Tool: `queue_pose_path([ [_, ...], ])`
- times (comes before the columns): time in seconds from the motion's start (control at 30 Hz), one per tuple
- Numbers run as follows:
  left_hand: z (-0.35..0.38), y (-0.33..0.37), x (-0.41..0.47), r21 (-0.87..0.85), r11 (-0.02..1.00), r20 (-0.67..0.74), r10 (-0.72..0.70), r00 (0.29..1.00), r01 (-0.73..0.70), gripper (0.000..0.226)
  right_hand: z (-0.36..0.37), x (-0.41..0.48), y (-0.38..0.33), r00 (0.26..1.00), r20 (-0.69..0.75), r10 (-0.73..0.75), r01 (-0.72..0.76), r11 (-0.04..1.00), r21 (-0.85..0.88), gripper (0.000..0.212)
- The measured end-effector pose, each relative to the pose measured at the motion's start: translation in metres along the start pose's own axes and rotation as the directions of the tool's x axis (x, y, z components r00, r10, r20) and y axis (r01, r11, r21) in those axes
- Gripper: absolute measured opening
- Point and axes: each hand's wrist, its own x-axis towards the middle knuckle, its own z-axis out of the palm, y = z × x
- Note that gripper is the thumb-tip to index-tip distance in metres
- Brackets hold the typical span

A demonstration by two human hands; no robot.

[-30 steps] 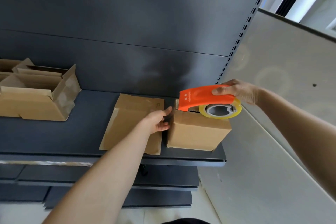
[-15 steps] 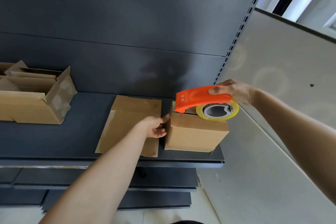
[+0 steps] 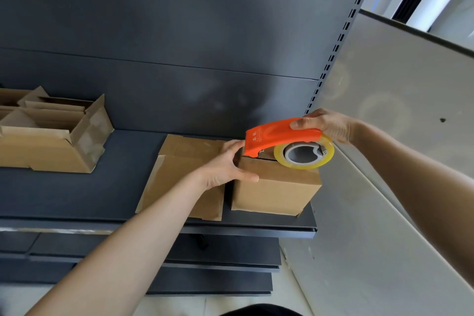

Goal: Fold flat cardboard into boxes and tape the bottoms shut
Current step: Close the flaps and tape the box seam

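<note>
A small folded cardboard box [image 3: 277, 191] stands at the right end of a dark shelf [image 3: 77, 195]. My left hand [image 3: 225, 167] grips its upper left corner, thumb on the front face and fingers over the top edge. My right hand [image 3: 325, 124] holds an orange tape dispenser [image 3: 279, 137] with a yellowish tape roll [image 3: 304, 154], resting on top of the box, its front end at the box's left edge. A flat cardboard blank [image 3: 184, 177] lies just left of the box, partly under my left forearm.
Several open folded boxes [image 3: 51, 141] sit at the shelf's left end. A dark back panel rises behind the shelf. A grey wall panel [image 3: 384, 136] stands close to the right of the box. Lower shelves [image 3: 205, 259] lie below.
My left hand has moved from the box's left side up onto its top left corner and taken hold of it. The dispenser has stayed on top of the box.
</note>
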Motion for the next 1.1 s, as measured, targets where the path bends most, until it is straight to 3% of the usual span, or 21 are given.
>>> queue_pose_path([
  [0.07,0.003,0.004,0.001,0.106,0.994,0.001,0.007,1.0,-0.007,0.099,-0.001,0.001,0.0,1.0,0.01,0.001,-0.001,1.0,-0.006,0.072],
  [0.33,0.002,0.017,0.009,0.221,0.973,0.028,-0.068,0.997,0.06,0.105,-0.004,-0.001,0.001,1.0,0.015,-0.011,0.011,1.0,-0.023,0.072],
  [0.47,0.008,0.019,0.014,0.229,0.965,0.053,-0.142,0.988,0.127,0.116,-0.008,-0.002,0.006,1.0,0.02,-0.015,0.016,0.999,-0.028,0.058],
  [0.67,0.008,0.014,0.016,0.249,0.964,0.052,-0.11,0.993,0.094,0.114,-0.013,-0.006,0.008,1.0,0.022,-0.018,0.018,0.999,-0.031,0.076],
  [0.83,0.007,0.017,0.017,0.224,0.973,0.059,-0.077,0.995,0.062,0.106,-0.02,-0.012,0.011,0.999,0.033,-0.012,0.014,0.998,-0.058,0.053],
  [1.03,0.009,0.022,0.014,0.23,0.971,0.039,-0.075,0.996,0.064,0.105,-0.047,-0.03,0.034,0.999,-0.005,0.036,-0.036,0.997,-0.072,0.068],
  [1.1,0.008,0.023,0.013,0.236,0.97,0.04,-0.075,0.996,0.063,0.104,-0.062,-0.041,0.047,0.999,-0.019,0.049,-0.05,0.997,-0.062,0.089],
])
